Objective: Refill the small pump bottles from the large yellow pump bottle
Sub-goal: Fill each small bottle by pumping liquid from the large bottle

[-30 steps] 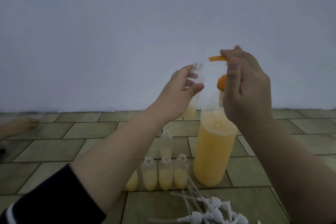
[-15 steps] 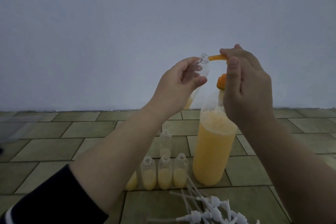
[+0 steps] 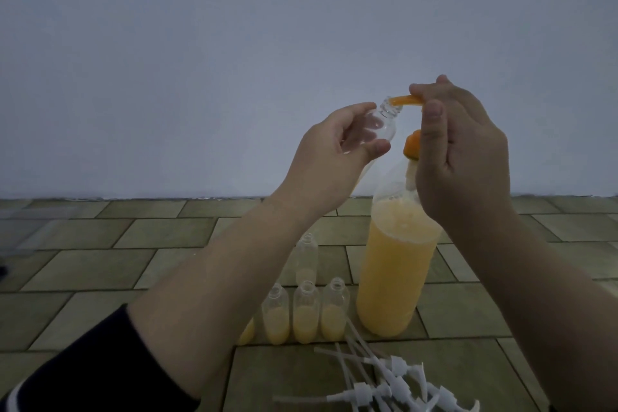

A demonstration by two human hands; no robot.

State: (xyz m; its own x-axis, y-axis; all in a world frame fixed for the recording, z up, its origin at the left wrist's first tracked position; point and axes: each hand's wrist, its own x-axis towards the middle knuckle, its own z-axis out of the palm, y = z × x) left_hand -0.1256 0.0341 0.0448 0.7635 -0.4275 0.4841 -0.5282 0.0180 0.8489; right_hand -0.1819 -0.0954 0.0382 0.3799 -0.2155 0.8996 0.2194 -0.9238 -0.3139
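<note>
- The left hand (image 3: 337, 157) gripped a small clear bottle (image 3: 481, 125), fingers and thumb curled round its body, with the open neck tipped toward two o'clock and the base hidden behind the palm toward eight o'clock.
- The orange spout (image 3: 506, 100) of the large yellow pump bottle (image 3: 398, 274) lay nearly level, pointing toward nine o'clock, and its tip sat at the small bottle's mouth, touching or just inside; which of the two could not be told.
- The right hand (image 3: 465, 150) was on the pump head, fingers curled over the top where the spout met it, so this was the hand placed to press; the orange collar (image 3: 411, 144) showed just left of that hand.
- The large bottle stood upright on the floor, its long axis running twelve to six, and looked roughly two-thirds full of yellow liquid.
- By my judgement the coming press turned on the neck staying lined up under the spout tip; a slip toward nine o'clock would spill.
- At about eight o'clock from the large bottle's base stood a row of small uncapped bottles (image 3: 306, 314), partly filled, with a taller near-empty one (image 3: 306, 256) behind them.
- Loose white pump tops (image 3: 394, 381) lay in a heap at six o'clock from the large bottle.
- The surface was a tiled floor (image 3: 100, 264) meeting a plain pale wall (image 3: 234, 43).
</note>
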